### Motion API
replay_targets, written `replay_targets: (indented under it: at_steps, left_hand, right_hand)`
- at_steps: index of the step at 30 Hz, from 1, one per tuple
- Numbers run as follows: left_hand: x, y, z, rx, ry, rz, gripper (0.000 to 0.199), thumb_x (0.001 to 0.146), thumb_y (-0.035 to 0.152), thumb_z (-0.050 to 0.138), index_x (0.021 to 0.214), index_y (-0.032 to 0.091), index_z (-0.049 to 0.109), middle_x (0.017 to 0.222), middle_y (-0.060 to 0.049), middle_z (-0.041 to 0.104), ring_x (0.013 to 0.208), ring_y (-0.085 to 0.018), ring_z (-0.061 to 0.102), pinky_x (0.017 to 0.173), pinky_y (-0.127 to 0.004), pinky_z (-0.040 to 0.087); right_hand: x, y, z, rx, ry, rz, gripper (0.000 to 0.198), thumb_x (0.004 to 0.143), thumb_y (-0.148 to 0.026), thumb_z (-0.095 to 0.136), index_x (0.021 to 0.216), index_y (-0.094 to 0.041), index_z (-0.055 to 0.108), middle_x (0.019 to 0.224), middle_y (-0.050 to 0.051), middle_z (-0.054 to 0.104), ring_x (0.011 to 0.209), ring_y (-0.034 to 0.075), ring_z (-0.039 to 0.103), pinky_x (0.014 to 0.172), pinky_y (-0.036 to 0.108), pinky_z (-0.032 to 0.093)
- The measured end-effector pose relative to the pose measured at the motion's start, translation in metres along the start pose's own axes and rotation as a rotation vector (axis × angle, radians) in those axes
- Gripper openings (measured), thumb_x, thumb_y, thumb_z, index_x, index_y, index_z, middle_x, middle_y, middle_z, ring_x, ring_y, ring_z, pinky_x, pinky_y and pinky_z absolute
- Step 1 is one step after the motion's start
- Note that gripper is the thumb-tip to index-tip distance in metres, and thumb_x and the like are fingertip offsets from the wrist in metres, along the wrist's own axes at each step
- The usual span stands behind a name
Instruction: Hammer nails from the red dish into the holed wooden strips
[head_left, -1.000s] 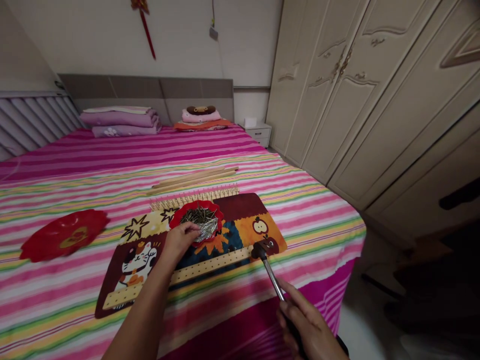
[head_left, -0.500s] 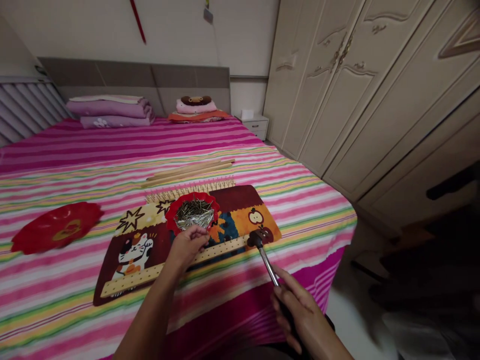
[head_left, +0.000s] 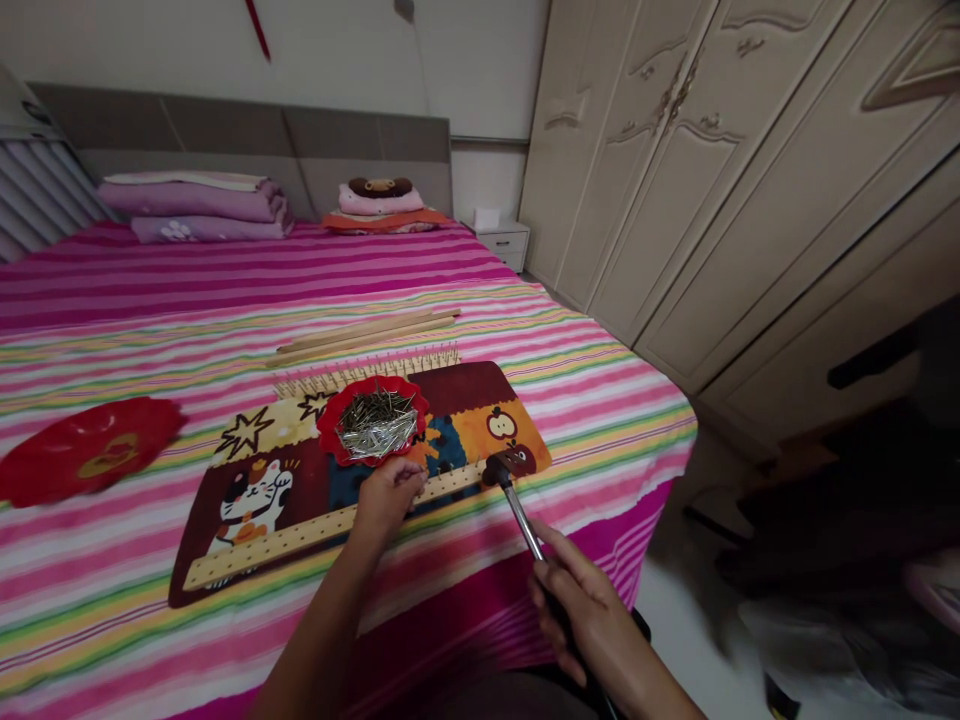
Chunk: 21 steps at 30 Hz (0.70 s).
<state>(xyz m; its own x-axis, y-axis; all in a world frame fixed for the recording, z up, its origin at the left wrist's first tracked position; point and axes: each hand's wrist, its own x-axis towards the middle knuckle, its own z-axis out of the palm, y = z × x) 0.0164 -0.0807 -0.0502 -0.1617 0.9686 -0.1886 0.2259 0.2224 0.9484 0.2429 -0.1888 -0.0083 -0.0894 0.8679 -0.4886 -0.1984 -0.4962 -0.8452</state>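
Observation:
My left hand is closed in a pinch at a long wooden strip with rows of small holes. Whatever its fingertips hold is too small to make out. In my right hand is a hammer with a dark head, a shiny metal shaft and a dark grip. The hammer head is at the strip's right end. Just beyond my left hand, a red scalloped bowl holds many loose nails. Strip and bowl lie on a patterned mat with a cat and apples.
Behind the bowl lies another wooden strip bristling with upright nails. Plain wooden strips lie farther back. A red plate is at the left on the striped bed. Folded bedding lies near the headboard; wardrobes stand at right.
My left hand has shifted a little to the right along the holed strip, still pinched. The hammer stays in my right hand near the strip's end. The whole view has moved slightly.

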Motion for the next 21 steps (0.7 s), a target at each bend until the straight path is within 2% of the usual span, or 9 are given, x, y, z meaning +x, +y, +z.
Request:
replay_targets:
  at_steps: [5, 10, 17, 21]
  left_hand:
    - [-0.001, -0.004, -0.001, 0.154, 0.002, 0.070, 0.023, 0.063, 0.042, 0.056, 0.069, 0.020, 0.058, 0.049, 0.005, 0.052, 0.043, -0.010, 0.045, 0.044, -0.022, 0.036]
    - [-0.004, -0.001, -0.001, 0.379, 0.056, 0.213, 0.016, 0.065, 0.036, 0.054, 0.063, 0.022, 0.061, 0.058, 0.003, 0.058, 0.055, -0.012, 0.051, 0.055, -0.023, 0.040]
    - [-0.004, -0.002, -0.001, 0.394, 0.047, 0.225, 0.016, 0.068, 0.036, 0.052, 0.065, 0.022, 0.061, 0.057, 0.003, 0.058, 0.054, -0.012, 0.049, 0.055, -0.022, 0.037]
    - [-0.003, -0.004, -0.001, 0.412, 0.057, 0.233, 0.020, 0.068, 0.038, 0.052, 0.061, 0.021, 0.059, 0.055, 0.003, 0.054, 0.053, -0.012, 0.048, 0.054, -0.023, 0.035]
  right_hand:
    - [-0.003, -0.002, 0.001, -0.010, -0.009, 0.011, 0.059, 0.080, -0.035, 0.054, 0.135, -0.022, 0.037, 0.064, -0.005, 0.051, 0.035, 0.004, 0.039, 0.023, 0.011, 0.026]
    - [-0.002, -0.012, 0.012, -0.068, -0.098, -0.008, 0.053, 0.081, -0.036, 0.052, 0.132, -0.024, 0.042, 0.064, -0.006, 0.051, 0.033, 0.004, 0.037, 0.024, 0.012, 0.026]
    - [0.006, -0.030, 0.046, -0.161, -0.199, -0.041, 0.050, 0.084, -0.029, 0.044, 0.134, -0.022, 0.040, 0.056, -0.008, 0.046, 0.034, 0.004, 0.031, 0.029, 0.013, 0.022]
    - [0.016, -0.029, 0.055, -0.202, -0.206, -0.035, 0.043, 0.084, -0.025, 0.044, 0.127, -0.020, 0.049, 0.053, -0.008, 0.044, 0.036, 0.005, 0.034, 0.032, 0.014, 0.024]
